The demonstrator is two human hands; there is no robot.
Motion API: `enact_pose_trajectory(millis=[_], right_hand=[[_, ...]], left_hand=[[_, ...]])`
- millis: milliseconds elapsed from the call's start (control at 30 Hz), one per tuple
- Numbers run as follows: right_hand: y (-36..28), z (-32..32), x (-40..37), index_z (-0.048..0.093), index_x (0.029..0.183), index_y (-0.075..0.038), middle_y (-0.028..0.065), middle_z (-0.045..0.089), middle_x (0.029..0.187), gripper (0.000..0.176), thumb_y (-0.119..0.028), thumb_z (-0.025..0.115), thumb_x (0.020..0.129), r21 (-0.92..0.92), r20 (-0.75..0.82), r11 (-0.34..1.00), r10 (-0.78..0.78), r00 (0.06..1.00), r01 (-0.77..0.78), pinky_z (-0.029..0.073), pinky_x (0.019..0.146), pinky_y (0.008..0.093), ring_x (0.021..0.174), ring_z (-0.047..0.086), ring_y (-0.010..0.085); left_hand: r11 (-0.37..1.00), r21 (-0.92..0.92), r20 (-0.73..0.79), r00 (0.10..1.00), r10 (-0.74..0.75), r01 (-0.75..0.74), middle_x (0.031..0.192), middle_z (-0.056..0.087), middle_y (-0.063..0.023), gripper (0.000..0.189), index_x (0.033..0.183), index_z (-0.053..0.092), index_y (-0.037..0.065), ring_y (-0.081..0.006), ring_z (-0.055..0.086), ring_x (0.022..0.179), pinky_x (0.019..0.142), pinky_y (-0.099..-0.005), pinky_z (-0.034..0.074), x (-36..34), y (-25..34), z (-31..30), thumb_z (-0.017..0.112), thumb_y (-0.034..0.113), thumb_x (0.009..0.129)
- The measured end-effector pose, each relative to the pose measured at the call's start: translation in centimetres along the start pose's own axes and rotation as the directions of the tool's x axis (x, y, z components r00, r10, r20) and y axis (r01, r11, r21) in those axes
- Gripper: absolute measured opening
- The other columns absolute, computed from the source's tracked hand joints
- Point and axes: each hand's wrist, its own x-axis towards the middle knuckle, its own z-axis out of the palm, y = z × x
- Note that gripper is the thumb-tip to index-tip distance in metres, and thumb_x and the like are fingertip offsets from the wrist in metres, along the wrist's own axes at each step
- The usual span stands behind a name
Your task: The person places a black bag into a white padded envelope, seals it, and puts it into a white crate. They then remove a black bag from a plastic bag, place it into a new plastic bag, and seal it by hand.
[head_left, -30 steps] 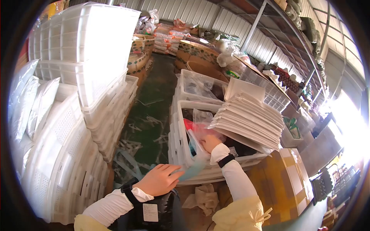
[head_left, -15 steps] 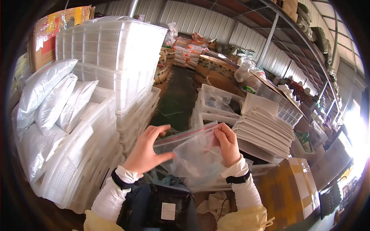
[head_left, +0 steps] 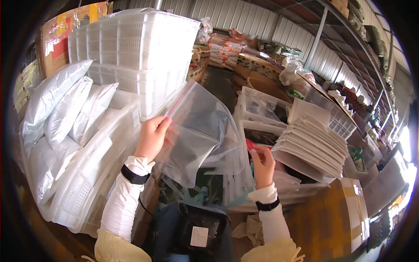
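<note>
"Head view: what is the left hand [head_left: 150, 139] doing?"

"It pinches the top edge of a clear bag [head_left: 198, 135] between thumb and fingers, close to the red line along that edge. The bag hangs open-spread between the two hands, in front of the crates."

"And the right hand [head_left: 264, 166]?"

"Its fingers are bent, not spread wide, with the tips right by a red item [head_left: 250, 145] at the open crate [head_left: 262, 126]. I cannot tell whether they grip it."

"What lies near that hand?"

"A stack of white sheets [head_left: 312, 146] leans over the crate, just beside the hand. Below the stack is a carton [head_left: 327, 218] with yellow tape."

"What about lower down, and on the left?"

"A black tray [head_left: 211, 227] with a white label [head_left: 199, 236] is on the person's lap, below and between the hands. To the left, silvery packages [head_left: 56, 105] rest on white crates [head_left: 94, 174], apart from the left hand."
</note>
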Motion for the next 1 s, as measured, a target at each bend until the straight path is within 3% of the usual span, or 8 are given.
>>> enact_pose_trajectory(millis=[67, 167, 233, 367, 467, 633, 833, 1000], right_hand=[[-2.3, 0.9, -1.1, 0.06, 0.091, 0.0, 0.0013, 0.057, 0.073, 0.008, -0.003, 0.058, 0.083, 0.034, -0.123, 0.996, -0.083, 0.989, 0.088, 0.042, 0.065, 0.0213, 0.067, 0.051, 0.0075], [-4.6, 3.1, -3.2, 0.061, 0.088, 0.001, 0.0019, 0.06, 0.077, 0.009, -0.006, 0.062, 0.083, 0.163, 0.131, 0.986, 0.009, 0.991, -0.031, 0.042, 0.065, 0.0209, 0.071, 0.054, 0.0072], [-6.6, 5.3, -4.0, 0.062, 0.088, 0.003, 0.0017, 0.062, 0.08, 0.013, -0.009, 0.064, 0.084, 0.367, 0.334, 0.858, 0.238, 0.912, -0.359, 0.043, 0.064, 0.0204, 0.072, 0.055, 0.0067], [-3.7, 6.1, -6.1, 0.062, 0.093, 0.007, 0.0068, 0.065, 0.087, 0.016, -0.007, 0.061, 0.085, 0.403, 0.365, 0.765, 0.369, 0.855, -0.503, 0.048, 0.069, 0.0212, 0.076, 0.06, 0.0098], [-2.5, 4.9, -6.8, 0.062, 0.096, 0.007, 0.0104, 0.065, 0.092, 0.016, -0.005, 0.059, 0.085, 0.426, 0.455, 0.631, 0.47, 0.756, -0.649, 0.05, 0.073, 0.024, 0.08, 0.062, 0.0138], [-0.1, 4.5, -7.7, 0.063, 0.092, 0.005, 0.0092, 0.065, 0.085, 0.012, -0.002, 0.062, 0.083, 0.334, 0.501, 0.64, 0.502, 0.705, -0.692, 0.05, 0.071, 0.0237, 0.078, 0.062, 0.014], [1.1, 5.1, -8.5, 0.064, 0.086, 0.004, 0.0067, 0.064, 0.077, 0.011, -0.005, 0.067, 0.081, 0.358, 0.548, 0.616, 0.47, 0.692, -0.702, 0.047, 0.067, 0.0225, 0.072, 0.059, 0.0111], [1.8, 4.5, -8.8, 0.064, 0.083, 0.003, 0.0066, 0.064, 0.076, 0.008, -0.004, 0.067, 0.081, 0.353, 0.546, 0.666, 0.423, 0.723, -0.657, 0.047, 0.067, 0.023, 0.07, 0.058, 0.0118]], left_hand=[[0.995, 0.06, -0.042, 0.996, 0.08, -0.078, 0.075, 0.066, -0.0066, 0.024, 0.091, 0.063, -0.003, -0.0091, 0.059, 0.052, 0.041, -0.0187, 0.04, -0.7, 0.5, 1.4, 0.052, 0.018, 0.092], [0.846, 0.401, 0.038, 0.929, 0.367, -0.351, 0.077, 0.067, -0.0102, 0.011, 0.089, 0.064, -0.001, -0.0162, 0.067, 0.066, 0.054, -0.0263, 0.049, -3.6, -0.2, 3.7, 0.059, 0.009, 0.087], [0.598, 0.519, 0.128, 0.747, 0.652, -0.611, 0.074, 0.064, -0.0149, 0.013, 0.09, 0.065, 0.004, -0.0267, 0.064, 0.062, 0.053, -0.0317, 0.049, -5.9, -1.6, 6.0, 0.064, 0.002, 0.078], [0.455, 0.569, 0.288, 0.684, 0.67, -0.685, 0.095, 0.065, -0.0134, 0.023, 0.095, 0.064, 0.0, -0.0263, 0.066, 0.079, 0.064, -0.0327, 0.053, -9.3, -4.7, 8.4, 0.068, 0.002, 0.072], [0.68, 0.448, 0.27, 0.813, 0.516, -0.581, 0.099, 0.064, -0.0163, 0.026, 0.098, 0.063, -0.001, -0.0298, 0.065, 0.084, 0.072, -0.0334, 0.053, -9.7, -5.1, 7.9, 0.069, 0.003, 0.073], [0.94, 0.24, 0.306, 0.937, 0.166, -0.244, 0.094, 0.065, -0.0161, 0.028, 0.098, 0.062, -0.002, -0.0252, 0.067, 0.083, 0.073, -0.0314, 0.053, -9.5, -6.2, 7.6, 0.072, 0.005, 0.073], [0.927, 0.293, 0.406, 0.908, 0.099, -0.232, 0.089, 0.065, -0.0134, 0.022, 0.095, 0.062, -0.004, -0.02, 0.066, 0.075, 0.067, -0.028, 0.052, -9.7, -7.3, 7.7, 0.069, 0.005, 0.076], [0.991, 0.131, 0.435, 0.897, -0.084, 0.029, 0.085, 0.064, -0.0131, 0.013, 0.089, 0.063, -0.004, -0.0188, 0.063, 0.073, 0.063, -0.0266, 0.049, -9.6, -7.7, 7.7, 0.061, 0.007, 0.084]])
